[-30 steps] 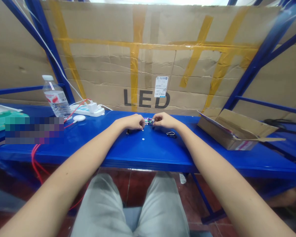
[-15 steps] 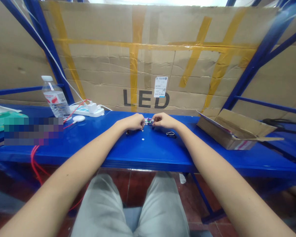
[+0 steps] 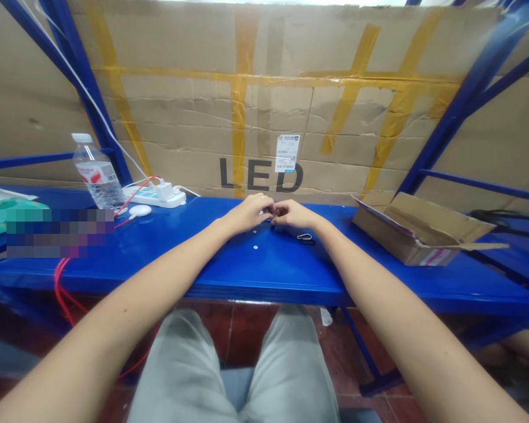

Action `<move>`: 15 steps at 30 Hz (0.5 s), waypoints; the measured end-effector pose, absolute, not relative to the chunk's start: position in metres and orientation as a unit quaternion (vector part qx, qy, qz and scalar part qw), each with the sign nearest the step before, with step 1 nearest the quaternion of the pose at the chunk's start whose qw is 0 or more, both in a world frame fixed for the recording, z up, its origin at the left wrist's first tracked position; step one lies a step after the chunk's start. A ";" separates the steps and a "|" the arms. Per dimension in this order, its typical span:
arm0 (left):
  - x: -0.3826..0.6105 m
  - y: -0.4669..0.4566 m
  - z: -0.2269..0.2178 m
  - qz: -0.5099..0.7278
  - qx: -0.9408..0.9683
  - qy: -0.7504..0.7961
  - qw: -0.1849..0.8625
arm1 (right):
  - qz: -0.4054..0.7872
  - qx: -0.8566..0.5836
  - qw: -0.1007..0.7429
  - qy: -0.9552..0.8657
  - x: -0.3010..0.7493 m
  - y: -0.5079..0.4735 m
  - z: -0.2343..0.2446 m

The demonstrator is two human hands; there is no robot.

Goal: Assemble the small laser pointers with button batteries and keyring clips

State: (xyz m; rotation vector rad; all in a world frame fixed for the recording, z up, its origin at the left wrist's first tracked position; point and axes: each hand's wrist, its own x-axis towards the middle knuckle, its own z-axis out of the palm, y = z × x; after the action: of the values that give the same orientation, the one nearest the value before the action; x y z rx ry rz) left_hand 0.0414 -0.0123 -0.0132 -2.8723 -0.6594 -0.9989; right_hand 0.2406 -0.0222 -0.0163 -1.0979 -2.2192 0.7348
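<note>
Though seemingly unfinished — left hand (image 3: 250,212) and right hand (image 3: 294,214) bunched at shiny piece (image 3: 265,212), exact pinch untellable — with carabiner (image 3: 305,237) and white disc (image 3: 255,247) unheld nearby.

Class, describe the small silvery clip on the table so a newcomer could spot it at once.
Start at the blue table before the cardboard marked LED. Find the person's right hand; just below it in view, beside the forearm, lies the clip. Its silvery, elongated loop sets it apart from the pale, round disc to its left.
</note>
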 end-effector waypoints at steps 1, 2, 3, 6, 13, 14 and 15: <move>0.041 -0.012 -0.014 -0.318 -0.924 -0.211 0.020 | 0.273 -0.408 0.276 -0.826 0.241 -0.022 -0.016; 0.041 -0.011 -0.014 -0.315 -0.925 -0.211 0.023 | 0.272 -0.408 0.276 -0.827 0.241 -0.021 -0.017; 0.040 -0.010 -0.014 -0.311 -0.926 -0.211 0.025 | 0.270 -0.409 0.276 -0.827 0.241 -0.021 -0.017; 0.040 -0.009 -0.014 -0.300 -0.929 -0.213 0.031 | 0.269 -0.406 0.275 -0.829 0.241 -0.019 -0.019; 0.031 -0.009 -0.005 -0.272 -0.933 -0.235 -0.004 | 0.269 -0.420 0.273 -0.823 0.243 -0.018 -0.020; 0.027 -0.009 -0.003 -0.258 -0.935 -0.244 -0.018 | 0.269 -0.423 0.271 -0.822 0.243 -0.018 -0.019; 0.022 -0.009 -0.001 -0.233 -0.937 -0.256 -0.034 | 0.271 -0.424 0.269 -0.821 0.243 -0.018 -0.019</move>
State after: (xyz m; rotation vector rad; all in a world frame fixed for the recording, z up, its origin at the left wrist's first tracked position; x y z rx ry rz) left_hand 0.0222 -0.0085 -0.0009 -3.0109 -0.8237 -0.7492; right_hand 0.2431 -0.0183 -0.0191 -1.1444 -2.2148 0.7302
